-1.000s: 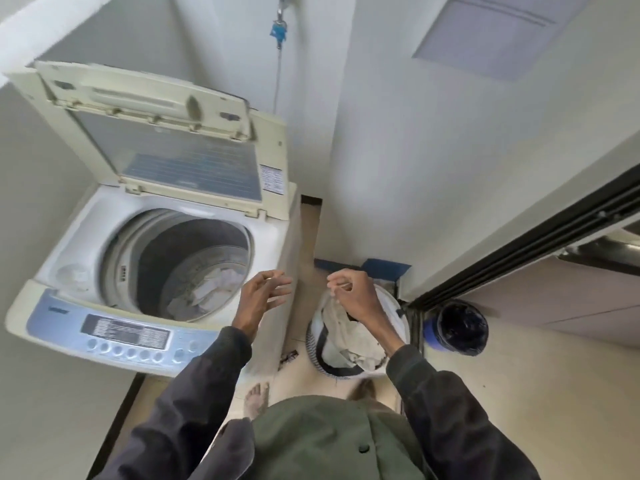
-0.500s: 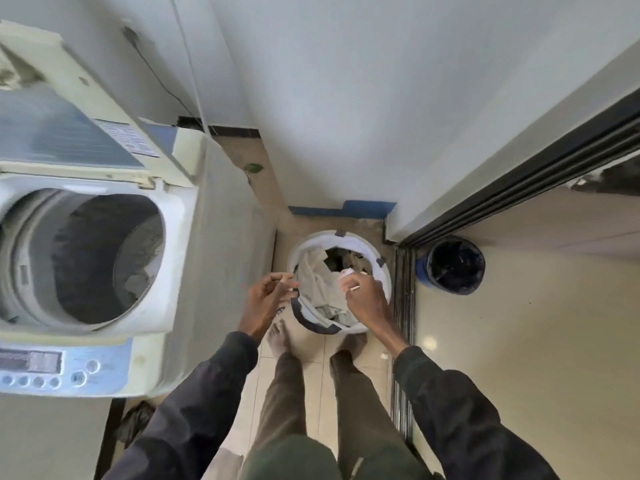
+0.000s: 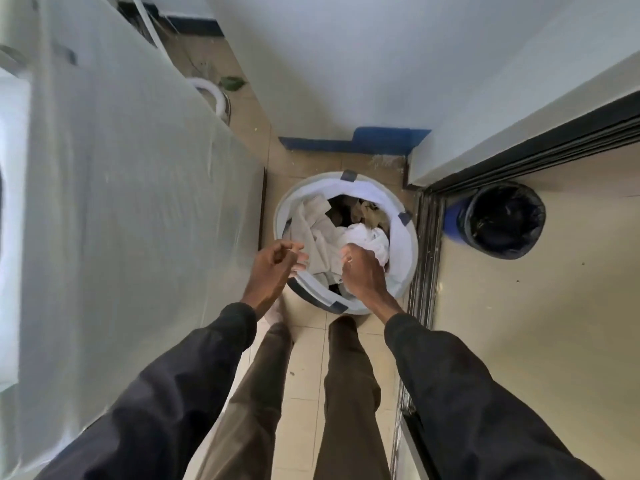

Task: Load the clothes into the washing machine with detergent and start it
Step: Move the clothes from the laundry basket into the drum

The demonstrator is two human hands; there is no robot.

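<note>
Head view, looking down past dark sleeves (image 3: 485,393) and trouser legs to a tiled floor. The left hand (image 3: 277,268) hovers just over the near-left rim of the laundry basket (image 3: 412,247), fingers loosely curled, holding nothing. The right hand (image 3: 363,277) is down inside the basket, fingers curled into a white garment (image 3: 369,239); the grip looks firm, though the fingertips are hidden in the cloth. More clothes (image 3: 311,230), pale beige and darker pieces, lie beneath and beside it, so the basket is far from emptied.

The washing machine (image 3: 138,168) stands just left of the basket. Only its side, wrapped in clear film, shows; the drum and control panel are out of frame. Beyond the door track to the right sits a black-lined bin (image 3: 502,220). A blue strip (image 3: 353,140) runs along the foot of the far wall.

Assessment: loading is under way and incomplete. This garment has yet to be lifted across, and further pieces remain. No detergent is in view; I judge dosing, lid closure and start to be outstanding.

Markings: no brand, label or writing is legible anywhere.
</note>
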